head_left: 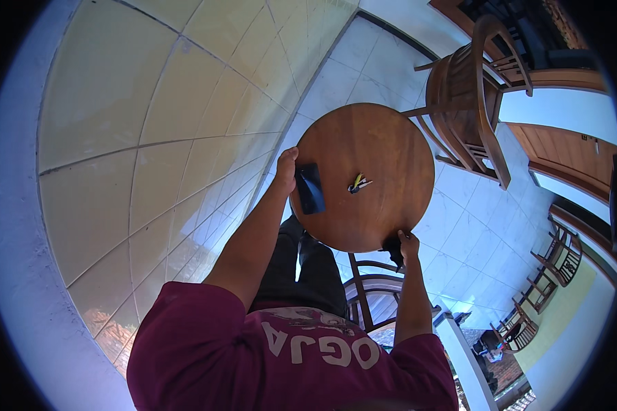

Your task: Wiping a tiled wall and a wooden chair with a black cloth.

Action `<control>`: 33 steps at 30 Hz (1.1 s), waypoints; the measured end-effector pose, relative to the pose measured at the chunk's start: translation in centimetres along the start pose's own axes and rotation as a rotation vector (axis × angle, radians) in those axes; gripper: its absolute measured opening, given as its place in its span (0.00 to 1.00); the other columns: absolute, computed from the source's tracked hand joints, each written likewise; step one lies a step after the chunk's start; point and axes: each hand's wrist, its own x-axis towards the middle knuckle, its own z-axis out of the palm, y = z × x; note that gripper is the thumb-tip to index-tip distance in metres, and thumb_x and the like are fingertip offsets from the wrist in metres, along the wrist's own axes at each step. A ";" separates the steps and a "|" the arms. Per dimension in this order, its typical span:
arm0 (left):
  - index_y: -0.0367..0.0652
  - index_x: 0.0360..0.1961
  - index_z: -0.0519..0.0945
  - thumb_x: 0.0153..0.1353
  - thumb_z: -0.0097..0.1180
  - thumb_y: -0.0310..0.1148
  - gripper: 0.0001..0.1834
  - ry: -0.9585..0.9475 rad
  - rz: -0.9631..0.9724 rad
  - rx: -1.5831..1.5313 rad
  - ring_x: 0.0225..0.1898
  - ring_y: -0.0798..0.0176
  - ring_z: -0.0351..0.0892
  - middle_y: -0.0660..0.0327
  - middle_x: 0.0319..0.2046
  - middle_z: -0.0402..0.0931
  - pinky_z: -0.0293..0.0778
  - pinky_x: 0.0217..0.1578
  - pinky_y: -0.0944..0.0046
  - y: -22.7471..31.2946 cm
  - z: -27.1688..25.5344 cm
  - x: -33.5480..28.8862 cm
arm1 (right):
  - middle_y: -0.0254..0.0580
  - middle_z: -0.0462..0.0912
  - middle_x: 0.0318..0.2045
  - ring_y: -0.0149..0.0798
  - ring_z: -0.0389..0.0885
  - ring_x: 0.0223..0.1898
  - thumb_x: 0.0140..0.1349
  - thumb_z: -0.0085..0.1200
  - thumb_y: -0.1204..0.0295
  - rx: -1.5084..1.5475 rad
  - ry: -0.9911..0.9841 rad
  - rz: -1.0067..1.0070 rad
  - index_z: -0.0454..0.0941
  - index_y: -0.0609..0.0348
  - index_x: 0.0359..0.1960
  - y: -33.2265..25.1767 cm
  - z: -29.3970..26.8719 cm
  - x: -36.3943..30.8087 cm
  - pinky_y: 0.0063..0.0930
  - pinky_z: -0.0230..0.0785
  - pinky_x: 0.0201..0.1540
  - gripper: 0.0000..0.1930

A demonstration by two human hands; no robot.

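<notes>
A round brown wooden table (384, 151) stands in front of me. My left hand (287, 168) grips its left rim, with the fingers partly hidden at the edge. Close beside that hand, a flat dark rectangular thing with a glossy face, like a phone or tablet (310, 189), lies on the tabletop. Near the middle of the table sits a small bunch of keys (358, 183) with a yellow-green piece. At the near right rim, my right hand (409, 246) is closed on a dark, limp-looking bundle (393, 249), apparently black cloth.
A wooden armchair (459, 103) stands close behind the table on the right. Another chair (373, 291) is near my right forearm. A tiled wall (178, 137) runs along the left. More chairs (559, 253) line the far right, past pale floor tiles.
</notes>
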 end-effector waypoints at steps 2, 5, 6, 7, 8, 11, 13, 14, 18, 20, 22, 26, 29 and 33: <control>0.36 0.62 0.82 0.80 0.57 0.45 0.23 0.077 0.041 -0.011 0.60 0.58 0.81 0.55 0.56 0.85 0.71 0.67 0.55 0.5 -1.5 0.5 | 0.55 0.91 0.55 0.49 0.89 0.55 0.72 0.69 0.57 -0.057 0.013 0.052 0.85 0.70 0.63 -1.1 0.9 -0.6 0.40 0.78 0.61 0.28; 0.34 0.63 0.82 0.81 0.56 0.46 0.25 0.166 0.027 0.039 0.60 0.56 0.81 0.54 0.57 0.85 0.72 0.67 0.54 0.7 -3.0 1.1 | 0.55 0.92 0.52 0.51 0.91 0.52 0.70 0.71 0.53 -0.038 -0.065 0.097 0.87 0.70 0.59 -2.3 1.3 -0.6 0.42 0.80 0.59 0.30; 0.34 0.63 0.82 0.81 0.56 0.47 0.26 0.188 -0.021 0.112 0.60 0.55 0.81 0.53 0.58 0.85 0.72 0.67 0.54 1.0 -3.5 1.1 | 0.55 0.92 0.52 0.51 0.91 0.52 0.70 0.71 0.53 -0.034 -0.137 0.055 0.87 0.70 0.59 -2.8 1.4 -0.7 0.42 0.80 0.59 0.30; 0.34 0.63 0.82 0.81 0.56 0.47 0.26 0.222 0.010 0.105 0.60 0.55 0.81 0.53 0.58 0.85 0.72 0.67 0.54 1.1 -3.7 1.1 | 0.56 0.92 0.52 0.51 0.91 0.52 0.70 0.70 0.52 -0.143 -0.113 0.005 0.87 0.68 0.58 -3.1 1.0 -0.6 0.41 0.80 0.58 0.29; 0.34 0.63 0.83 0.81 0.55 0.48 0.26 0.153 -0.004 0.049 0.60 0.55 0.82 0.53 0.59 0.85 0.72 0.67 0.53 1.4 -3.9 1.1 | 0.58 0.92 0.52 0.50 0.91 0.51 0.70 0.70 0.50 -0.274 -0.058 0.004 0.88 0.67 0.58 -3.5 0.4 -0.6 0.40 0.80 0.57 0.29; 0.36 0.63 0.84 0.82 0.53 0.50 0.27 0.104 -0.007 0.079 0.59 0.52 0.83 0.50 0.59 0.85 0.73 0.66 0.53 2.6 -4.3 0.4 | 0.58 0.92 0.53 0.50 0.92 0.55 0.70 0.69 0.48 -0.435 -0.159 -0.008 0.89 0.61 0.58 -5.4 -2.5 -0.6 0.40 0.81 0.58 0.29; 0.36 0.67 0.82 0.83 0.51 0.53 0.30 0.175 -0.020 0.745 0.60 0.50 0.84 0.46 0.59 0.86 0.75 0.66 0.53 3.2 -4.4 -0.6 | 0.54 0.93 0.52 0.50 0.92 0.55 0.70 0.67 0.45 -0.515 -0.127 -0.189 0.90 0.53 0.57 -6.4 -5.7 -0.7 0.42 0.82 0.58 0.27; 0.34 0.71 0.79 0.82 0.53 0.55 0.34 0.214 0.083 0.849 0.63 0.45 0.84 0.42 0.57 0.86 0.76 0.65 0.52 3.1 -4.4 -1.4 | 0.51 0.92 0.54 0.51 0.91 0.57 0.71 0.65 0.45 -0.535 -0.138 -0.136 0.89 0.50 0.59 -6.9 -7.2 -0.4 0.45 0.82 0.60 0.26; 0.38 0.75 0.75 0.78 0.59 0.57 0.38 0.426 0.271 1.148 0.66 0.35 0.81 0.35 0.63 0.81 0.77 0.66 0.44 1.7 -5.1 -7.4 | 0.48 0.93 0.52 0.51 0.92 0.55 0.73 0.62 0.42 -0.542 -0.115 -0.115 0.90 0.41 0.56 -7.6 -11.6 3.5 0.47 0.83 0.58 0.22; 0.40 0.75 0.76 0.77 0.61 0.54 0.36 0.489 0.264 1.212 0.66 0.34 0.81 0.35 0.65 0.80 0.77 0.66 0.42 -0.5 -5.4 -12.3 | 0.49 0.93 0.51 0.53 0.92 0.55 0.72 0.62 0.42 -0.615 -0.070 -0.131 0.90 0.39 0.55 -6.4 -13.0 7.1 0.47 0.83 0.59 0.22; 0.41 0.73 0.77 0.77 0.63 0.49 0.32 0.618 0.290 1.218 0.66 0.35 0.81 0.36 0.64 0.81 0.76 0.66 0.41 -4.3 -5.0 -17.8 | 0.51 0.93 0.52 0.55 0.91 0.56 0.72 0.62 0.42 -0.646 -0.195 -0.247 0.91 0.44 0.54 -4.9 -14.7 11.3 0.47 0.82 0.61 0.24; 0.43 0.74 0.76 0.74 0.65 0.52 0.35 0.876 -0.078 1.071 0.66 0.34 0.79 0.35 0.63 0.79 0.76 0.66 0.39 -16.0 -1.0 -27.1 | 0.51 0.92 0.57 0.54 0.89 0.61 0.74 0.60 0.43 -1.037 -0.636 -0.216 0.87 0.53 0.62 -4.9 -19.9 19.9 0.46 0.80 0.65 0.29; 0.40 0.78 0.71 0.69 0.65 0.63 0.48 0.776 -0.462 0.879 0.74 0.27 0.71 0.30 0.73 0.70 0.69 0.74 0.39 -24.3 3.4 -30.3 | 0.52 0.92 0.55 0.54 0.90 0.59 0.73 0.61 0.42 -0.996 -0.361 -0.395 0.87 0.50 0.63 -7.4 -23.4 23.3 0.45 0.82 0.62 0.29; 0.41 0.73 0.78 0.73 0.60 0.65 0.42 0.438 -0.305 0.943 0.70 0.36 0.80 0.39 0.68 0.81 0.75 0.71 0.43 -29.6 8.6 -31.1 | 0.51 0.93 0.46 0.51 0.93 0.48 0.72 0.65 0.47 -0.794 -0.304 -0.480 0.89 0.55 0.54 -12.7 -24.4 25.3 0.45 0.84 0.54 0.24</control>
